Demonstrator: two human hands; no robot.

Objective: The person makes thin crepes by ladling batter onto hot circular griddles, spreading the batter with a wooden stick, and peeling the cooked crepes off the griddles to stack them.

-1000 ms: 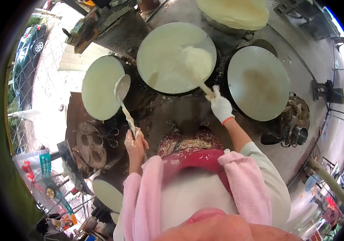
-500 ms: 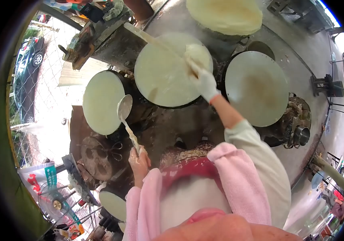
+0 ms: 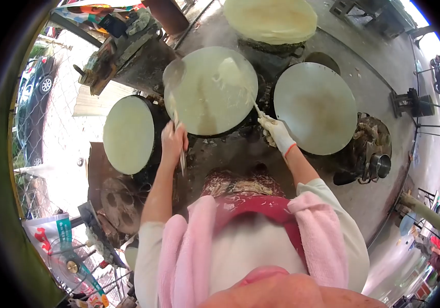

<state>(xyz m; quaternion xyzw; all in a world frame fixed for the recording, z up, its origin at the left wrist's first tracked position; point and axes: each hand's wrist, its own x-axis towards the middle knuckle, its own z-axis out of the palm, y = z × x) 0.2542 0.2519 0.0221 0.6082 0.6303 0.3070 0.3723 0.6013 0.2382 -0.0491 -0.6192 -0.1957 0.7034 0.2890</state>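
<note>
My left hand (image 3: 174, 139) is closed round the handle of a ladle (image 3: 174, 77). Its bowl, blurred, is over the left edge of the middle round griddle (image 3: 215, 95), which has a pale layer of batter on it. At that griddle's lower right edge, my right hand (image 3: 277, 134), in a white glove, grips a thin pale spreader (image 3: 255, 105); its far end is blurred over the batter. To the left stands a griddle with a smooth pale sheet of batter (image 3: 128, 134). The griddle on the right (image 3: 315, 110) shows a brownish middle.
A wide pile of thin pale pancakes (image 3: 271, 21) stands beyond the griddles. A metal cup (image 3: 380, 165) sits at the right, by a crusted stand. On the left are a wire fence, a fan (image 3: 72, 266) and a sooty metal block (image 3: 143, 64).
My left hand has carried the ladle up from beside the left griddle to the middle one. My right hand has drawn the spreader down to the middle griddle's near right edge.
</note>
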